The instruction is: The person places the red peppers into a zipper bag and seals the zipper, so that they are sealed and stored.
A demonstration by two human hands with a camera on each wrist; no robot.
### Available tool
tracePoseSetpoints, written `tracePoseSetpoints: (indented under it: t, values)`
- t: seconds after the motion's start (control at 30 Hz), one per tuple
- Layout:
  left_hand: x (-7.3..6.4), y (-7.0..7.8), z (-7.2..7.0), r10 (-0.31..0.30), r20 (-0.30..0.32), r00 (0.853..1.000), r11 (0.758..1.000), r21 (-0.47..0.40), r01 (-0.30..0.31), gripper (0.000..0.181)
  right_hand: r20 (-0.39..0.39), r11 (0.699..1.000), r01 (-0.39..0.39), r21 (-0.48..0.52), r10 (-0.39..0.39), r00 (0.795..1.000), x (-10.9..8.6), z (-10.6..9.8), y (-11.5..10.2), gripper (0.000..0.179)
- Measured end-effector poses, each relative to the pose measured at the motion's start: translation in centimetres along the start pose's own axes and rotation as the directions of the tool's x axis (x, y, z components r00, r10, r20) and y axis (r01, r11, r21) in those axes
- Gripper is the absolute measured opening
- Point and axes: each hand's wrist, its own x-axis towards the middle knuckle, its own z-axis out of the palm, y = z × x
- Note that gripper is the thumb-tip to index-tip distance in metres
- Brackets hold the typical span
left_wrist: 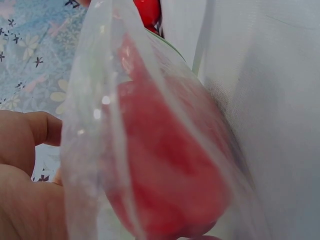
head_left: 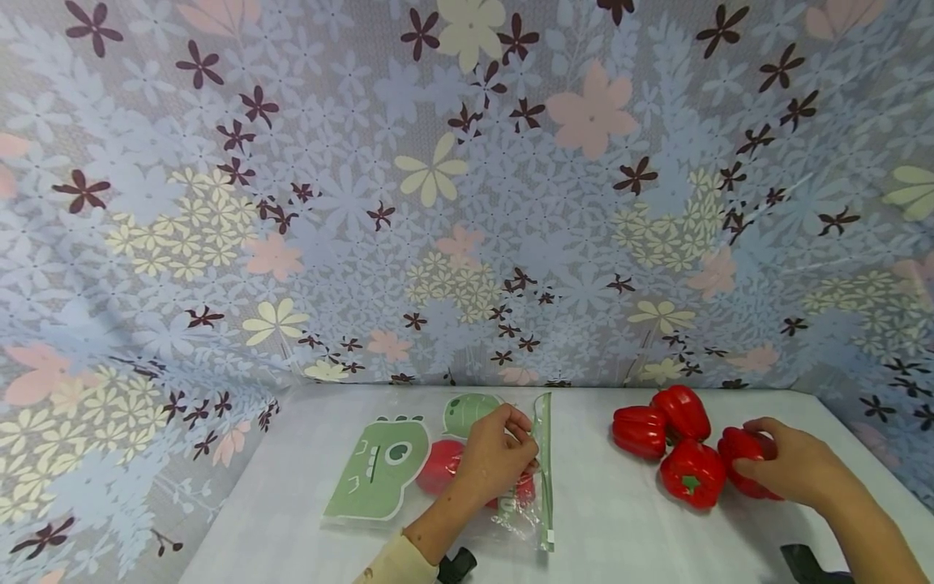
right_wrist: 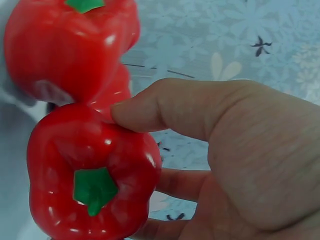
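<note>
A clear zip bag (head_left: 379, 478) printed with a green cartoon dinosaur lies left of centre in the head view, its green zip edge to the right. Red bell peppers (head_left: 440, 468) show through its film. Over the open end, my left hand (head_left: 499, 450) holds the film with bent fingers; up close, a red bell pepper (left_wrist: 165, 165) shows behind the raised film. On the right, my right hand (head_left: 799, 462) grips a red bell pepper (head_left: 746, 456), thumb on one side and fingers around the other. Its green stem (right_wrist: 95, 190) faces the right wrist camera.
Three more red bell peppers sit beside the gripped one: one at the left (head_left: 638, 431), one behind (head_left: 683, 412), one in front (head_left: 693, 474). The white table (head_left: 584, 519) ends at a flower-patterned cloth (head_left: 511, 203). Black wrist-mount parts (head_left: 457, 565) show near the bottom edge.
</note>
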Motion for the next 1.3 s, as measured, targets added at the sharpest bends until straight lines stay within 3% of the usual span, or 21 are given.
tracePoseSetpoints:
  t: [0.33, 0.63, 1.03, 1.3]
  values:
    - [0.0, 0.0, 0.0, 0.003, 0.007, 1.000, 1.000, -0.007, -0.003, 0.016, -0.102, 0.997, 0.065, -0.046, -0.069, 0.992, -1.6, -1.3, -1.9, 0.089]
    - [0.0, 0.0, 0.0, 0.004, 0.009, 1.000, 1.000, -0.004, -0.004, 0.016, -0.179, 0.990, 0.114, -0.079, -0.126, 0.976, -3.9, -2.0, -5.0, 0.087]
    - [0.0, -0.1, -0.1, 0.021, 0.026, 0.999, 1.000, -0.013, -0.021, 0.015, -0.250, 0.963, 0.263, -0.059, -0.270, 0.930, -5.6, -0.9, -7.8, 0.084]
    - [0.1, -0.2, -0.1, 0.022, 0.029, 0.999, 0.999, -0.025, -0.021, 0.016, -0.249, 0.945, 0.328, -0.008, -0.319, 0.914, -5.8, 0.2, -8.9, 0.089]
